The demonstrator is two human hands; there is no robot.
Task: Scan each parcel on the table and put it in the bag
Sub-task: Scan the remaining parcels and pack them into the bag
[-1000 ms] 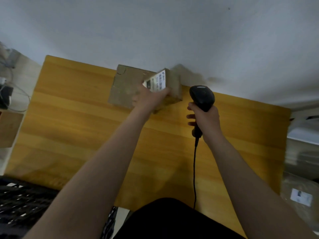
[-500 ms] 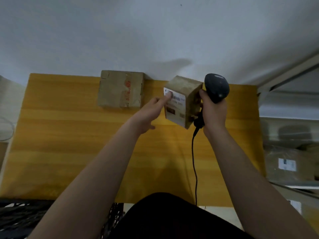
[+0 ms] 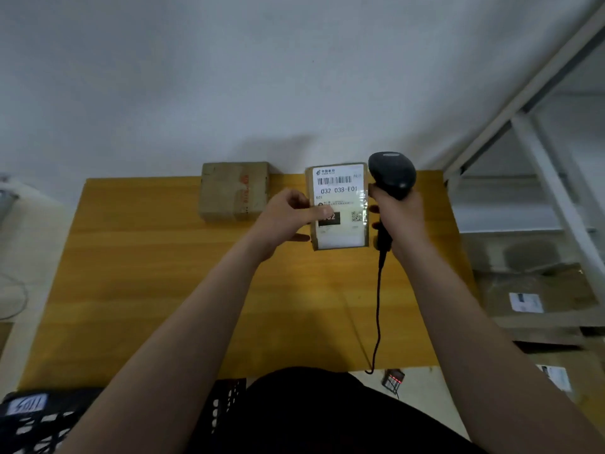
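A small cardboard parcel (image 3: 340, 198) with a white barcode label facing me is held up over the far part of the yellow wooden table (image 3: 163, 290). My left hand (image 3: 288, 217) grips its left edge, thumb on the label. My right hand (image 3: 397, 214) holds the black handheld scanner (image 3: 391, 173) upright by its grip, right beside the parcel's right edge, with some fingers touching that edge. The scanner's cable (image 3: 378, 306) hangs down to the table's near edge. A second brown parcel (image 3: 234, 191) lies on the table by the wall.
A black mesh crate (image 3: 36, 421) with a handwritten tag sits low on the left. Labelled cardboard boxes (image 3: 537, 299) are stacked to the right under a white metal shelf frame (image 3: 550, 178). A small device with red lights (image 3: 394, 380) lies by the table's near edge.
My left hand lifted the small parcel off the other one and turned it, so its label now faces me. The scanner hand came up beside it.
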